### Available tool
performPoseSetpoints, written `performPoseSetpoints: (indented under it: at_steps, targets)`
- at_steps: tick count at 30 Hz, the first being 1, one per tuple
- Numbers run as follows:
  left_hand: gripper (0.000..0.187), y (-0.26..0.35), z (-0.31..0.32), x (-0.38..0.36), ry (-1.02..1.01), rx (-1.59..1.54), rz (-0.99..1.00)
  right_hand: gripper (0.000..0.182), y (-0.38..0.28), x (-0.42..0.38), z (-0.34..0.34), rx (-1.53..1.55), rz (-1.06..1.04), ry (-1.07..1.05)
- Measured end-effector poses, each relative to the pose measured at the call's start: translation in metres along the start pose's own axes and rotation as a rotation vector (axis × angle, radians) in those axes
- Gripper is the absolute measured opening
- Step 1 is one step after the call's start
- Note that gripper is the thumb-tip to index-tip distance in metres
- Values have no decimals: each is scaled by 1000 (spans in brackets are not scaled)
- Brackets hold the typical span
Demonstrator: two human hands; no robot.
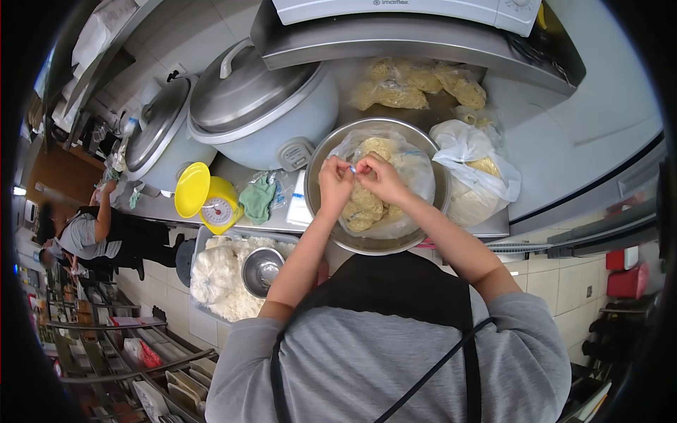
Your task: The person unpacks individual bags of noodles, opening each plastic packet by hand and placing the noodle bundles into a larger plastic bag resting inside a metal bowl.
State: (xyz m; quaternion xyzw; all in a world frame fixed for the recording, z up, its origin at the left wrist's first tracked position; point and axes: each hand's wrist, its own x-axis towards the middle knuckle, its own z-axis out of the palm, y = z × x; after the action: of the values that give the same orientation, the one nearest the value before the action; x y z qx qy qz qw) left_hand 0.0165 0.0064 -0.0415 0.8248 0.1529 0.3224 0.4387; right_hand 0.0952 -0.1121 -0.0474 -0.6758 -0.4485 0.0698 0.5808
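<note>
My left hand [336, 186] and my right hand [381, 180] meet above a wide metal bowl [326, 233]. Fingertips of both are pinched together at a small blue-and-white piece [352, 169], too small to name. Beneath them lies a clear plastic bag [417, 176] spread inside the bowl. Yellowish noodles [367, 209] in clumps fill its middle, partly hidden by my hands.
Bagged noodles [395, 95] lie behind the bowl, and a white bag [472, 162] stands right. Leftward are a large cooker [278, 116], a yellow scale [222, 194], a green cloth [258, 199] and a tub of white rice-like food [233, 303] holding a metal bowl [262, 271]. Another person [88, 233] stands far left.
</note>
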Motion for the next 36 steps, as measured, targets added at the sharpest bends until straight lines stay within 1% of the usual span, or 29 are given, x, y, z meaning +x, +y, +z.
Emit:
performPoseSetpoints:
  at_steps: [1, 3, 4, 6, 7, 9, 11, 13, 14, 15, 16, 17, 18, 19, 20, 22, 23, 25, 26, 28, 29, 31, 33, 34, 35, 36]
  targets:
    - [7, 4, -2, 0, -34, -40, -102, 10, -9, 1, -5, -1, 2, 0]
    - [8, 5, -4, 6, -70, -71, -100, 8, -28, 3, -17, -290, 8, -53]
    - [9, 4, -4, 8, -105, -103, -97, 8, -31, 4, -18, -290, 11, -53]
    - [7, 3, -6, 12, -147, -106, -93, 15, -35, 8, -20, -671, -57, -155]
    - [7, 3, -7, 12, -187, -106, -87, 15, -31, 9, -20, -671, -56, -156]
    - [8, 9, -11, 10, -168, -141, -68, 16, -25, 14, -22, -797, -120, -255]
    - [9, 12, -18, 5, -150, -175, -47, 16, -25, 20, -28, -772, -139, -232]
    - [17, 9, -33, -3, -113, 113, -79, 16, -45, 28, -38, -749, -159, -209]
    - [17, 3, -35, -10, -112, 114, -81, 13, -59, 32, -45, -699, -168, -142]
    - [23, -7, -36, -20, -268, 225, 58, 11, -75, 35, -52, -647, -175, -77]
    - [29, -9, -38, -30, -425, 334, 197, 11, -88, 39, -58, -644, -175, -82]
    - [29, -7, -38, -41, -423, 335, 191, 11, -101, 43, -64, -628, -159, -98]
    - [32, 3, -35, -51, -465, 536, 278, 12, -108, 45, -67, -614, -142, -112]
    - [36, 10, -33, -55, -505, 736, 368, 12, -110, 45, -68, -564, -159, -83]
    - [36, 12, -34, -54, -506, 734, 368, 12, -108, 44, -68, -565, -157, -83]
    - [39, 14, -36, -53, -685, 967, 104, 9, -98, 40, -65, -584, -146, -27]
    - [39, 5, -33, -52, -685, 966, 103, 9, -87, 35, -61, -584, -147, -28]
    - [25, -21, -26, -47, -774, 996, 98, 10, -57, 17, -48, -670, 130, -310]
    - [25, -22, -29, -44, -773, 996, 99, 10, -49, 6, -40, -670, 129, -309]
    - [9, -21, -38, -35, -937, 989, 350, 14, -45, -11, -32, -827, 94, -533]
    - [9, -20, -42, -28, -936, 985, 360, 14, -42, -11, -37, -834, 97, -527]
    - [6, 0, -62, -8, -974, 497, 438, 20, -51, -13, -44, -881, 45, -569]
    - [7, 50, -87, 23, -949, 247, 424, 23, -67, -15, -49, -844, 39, -554]
    - [7, 62, -95, 33, -947, 249, 429, 26, -71, -14, -51, -810, 24, -541]
    - [6, 71, -103, 40, -855, 236, 385, 26, -72, -19, -52, -814, 19, -539]
    - [5, 74, -110, 46, -763, 225, 340, 27, -72, -29, -55, -741, -92, -451]
